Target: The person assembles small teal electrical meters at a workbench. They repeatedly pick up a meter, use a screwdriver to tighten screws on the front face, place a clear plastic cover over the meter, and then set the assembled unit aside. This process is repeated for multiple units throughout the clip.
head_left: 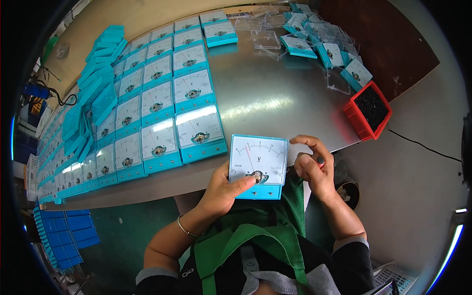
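Observation:
My left hand (pixel 219 192) grips a voltmeter (pixel 259 157) by its lower left side, the thumb across the lower part of its face. The meter has a white dial, a red needle, a teal base and two small terminals along the bottom. My right hand (pixel 318 176) is just off the meter's right edge. Its fingers curl around a small tool (pixel 320 161) with a red handle and a dark rounded end; the rest of the tool is hidden by the hand. The right index finger stretches toward the meter's upper right corner.
Rows of similar voltmeters (pixel 156 97) cover the left of the metal table (pixel 255 93). Teal housings (pixel 103 101) are heaped on them. Clear covers (pixel 265 40) and loose meters (pixel 330 54) lie at the far right, near a red bin (pixel 355 118) of small dark parts.

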Tool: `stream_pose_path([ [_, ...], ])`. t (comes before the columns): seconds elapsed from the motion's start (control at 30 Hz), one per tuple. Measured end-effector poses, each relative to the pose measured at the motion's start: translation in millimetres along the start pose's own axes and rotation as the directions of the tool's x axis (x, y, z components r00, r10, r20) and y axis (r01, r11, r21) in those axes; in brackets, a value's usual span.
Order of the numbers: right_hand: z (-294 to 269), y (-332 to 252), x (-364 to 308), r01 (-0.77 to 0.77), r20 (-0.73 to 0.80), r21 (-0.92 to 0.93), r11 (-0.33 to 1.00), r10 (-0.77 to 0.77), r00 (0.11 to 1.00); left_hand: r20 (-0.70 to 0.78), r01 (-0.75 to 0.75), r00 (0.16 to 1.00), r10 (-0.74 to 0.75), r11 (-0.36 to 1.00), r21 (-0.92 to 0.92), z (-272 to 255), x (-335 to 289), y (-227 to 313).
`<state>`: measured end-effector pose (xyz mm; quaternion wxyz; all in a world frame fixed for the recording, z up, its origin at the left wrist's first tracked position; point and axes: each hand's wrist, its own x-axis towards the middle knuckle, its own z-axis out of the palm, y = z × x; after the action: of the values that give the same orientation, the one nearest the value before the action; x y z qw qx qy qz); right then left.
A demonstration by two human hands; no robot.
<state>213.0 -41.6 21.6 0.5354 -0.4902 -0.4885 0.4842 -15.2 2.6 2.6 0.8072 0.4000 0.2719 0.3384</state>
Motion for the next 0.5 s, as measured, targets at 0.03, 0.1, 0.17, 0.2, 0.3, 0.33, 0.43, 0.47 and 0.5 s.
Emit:
stream_pose_path([
  [0.03, -0.9, 2.6, -3.1, -0.148, -0.024, 0.102, 0.984, 0.152, 0.988, 0.01, 0.003, 1.0, -0.003, 1.0, -0.013, 0.0, -1.1, 2.0],
  [0.1, 12.8, 20.6, -4.3, -0.263, 0.068, 0.127, 0.956, 0.257, 0.964, 0.039, 0.017, 0.999, -0.016, 0.999, -0.034, 0.4, -1.1, 4.1],
  [0.17, 19.1, 26.9, -10.5, -0.366, 0.18, 0.02, 0.93, 0.357, 0.917, 0.049, 0.022, 0.999, -0.017, 0.996, -0.089, -0.8, -2.2, 3.4],
  [0.2, 27.2, 36.3, -14.9, -0.261, 0.191, 0.069, 0.963, 0.244, 0.951, 0.054, 0.03, 0.998, -0.024, 0.993, -0.118, -0.6, -3.0, 1.8],
  [0.3, 43.7, 44.2, -20.0, -0.139, 0.17, 0.124, 0.983, 0.117, 0.978, 0.08, 0.041, 0.996, -0.028, 0.986, -0.162, 6.0, -6.2, 1.2],
  [0.33, 44.4, 46.7, -21.4, -0.126, 0.154, 0.134, 0.983, 0.105, 0.982, 0.099, 0.058, 0.994, -0.042, 0.985, -0.164, 5.1, -7.0, 1.1],
  [0.43, 44.1, 46.3, -22.3, -0.087, 0.156, 0.095, 0.992, 0.071, 0.985, 0.13, 0.091, 0.989, -0.069, 0.981, -0.173, 2.7, -10.4, 3.4],
  [0.47, 43.1, 46.0, -22.9, -0.064, 0.165, 0.068, 0.996, 0.053, 0.985, 0.132, 0.101, 0.988, -0.077, 0.977, -0.187, 4.1, -11.5, 3.8],
  [0.5, 42.6, 45.8, -23.9, -0.042, 0.174, 0.041, 0.998, 0.034, 0.984, 0.136, 0.111, 0.987, -0.084, 0.974, -0.2, 5.2, -12.4, 3.8],
])
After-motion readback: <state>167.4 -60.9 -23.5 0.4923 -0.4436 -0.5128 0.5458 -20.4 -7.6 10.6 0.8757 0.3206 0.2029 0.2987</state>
